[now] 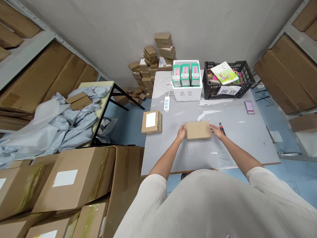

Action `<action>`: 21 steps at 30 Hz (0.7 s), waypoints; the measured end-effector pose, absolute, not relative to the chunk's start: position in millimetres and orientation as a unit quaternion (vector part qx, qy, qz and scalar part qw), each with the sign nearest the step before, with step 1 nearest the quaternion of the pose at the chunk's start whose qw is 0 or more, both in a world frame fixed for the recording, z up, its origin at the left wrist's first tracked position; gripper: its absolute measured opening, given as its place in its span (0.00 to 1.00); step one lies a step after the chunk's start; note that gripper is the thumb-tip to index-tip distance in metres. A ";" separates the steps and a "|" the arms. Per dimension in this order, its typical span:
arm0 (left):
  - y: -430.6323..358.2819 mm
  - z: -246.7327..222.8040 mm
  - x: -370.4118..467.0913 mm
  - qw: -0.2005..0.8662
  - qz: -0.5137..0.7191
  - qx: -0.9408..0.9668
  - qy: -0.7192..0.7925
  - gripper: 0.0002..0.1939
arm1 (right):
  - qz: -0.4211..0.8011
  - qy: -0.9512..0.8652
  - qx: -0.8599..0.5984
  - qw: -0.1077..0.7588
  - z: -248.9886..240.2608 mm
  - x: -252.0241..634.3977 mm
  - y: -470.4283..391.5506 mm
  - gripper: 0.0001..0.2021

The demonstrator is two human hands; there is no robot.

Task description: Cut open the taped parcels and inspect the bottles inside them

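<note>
Clamping the matte, oblong cardboard box (pixel 198 130) at its 2 short ends, left hand (pixel 181 133) and right hand (pixel 216 131) hold it near the centre of the flat grey table (pixel 247 142); bare surface reaches its front edge.

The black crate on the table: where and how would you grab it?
The crate is wide, open-topped and upright, so probably grip the rims of its two short ends, one hand from each side. The white box sits close to the left end, so there perhaps come down from above. The right end has more room.
</note>
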State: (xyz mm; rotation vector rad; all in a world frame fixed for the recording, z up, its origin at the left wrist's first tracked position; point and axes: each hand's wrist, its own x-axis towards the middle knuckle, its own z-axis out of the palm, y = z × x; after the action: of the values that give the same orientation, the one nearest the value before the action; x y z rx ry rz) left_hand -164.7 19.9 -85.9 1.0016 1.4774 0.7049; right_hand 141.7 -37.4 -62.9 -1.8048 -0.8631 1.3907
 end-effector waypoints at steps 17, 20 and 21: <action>39.0 -48.2 -147.3 0.531 0.306 0.507 0.606 0.46 | 0.454 -0.385 -0.718 0.360 -33.6 129.0 1.6 0.38; 35.1 -44.1 -146.1 0.491 0.295 0.527 0.628 0.43 | 0.440 -0.386 -0.730 0.352 -35.6 126.8 0.9 0.39; 32.5 -43.5 -145.9 0.481 0.286 0.529 0.638 0.41 | 0.434 -0.387 -0.736 0.345 -37.8 126.7 -0.9 0.38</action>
State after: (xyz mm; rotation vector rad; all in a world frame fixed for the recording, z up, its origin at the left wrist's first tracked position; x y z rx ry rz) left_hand -145.9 32.5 -43.5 1.2904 1.5546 0.6972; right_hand 126.7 -0.9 -37.8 -1.9119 -1.0059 1.1277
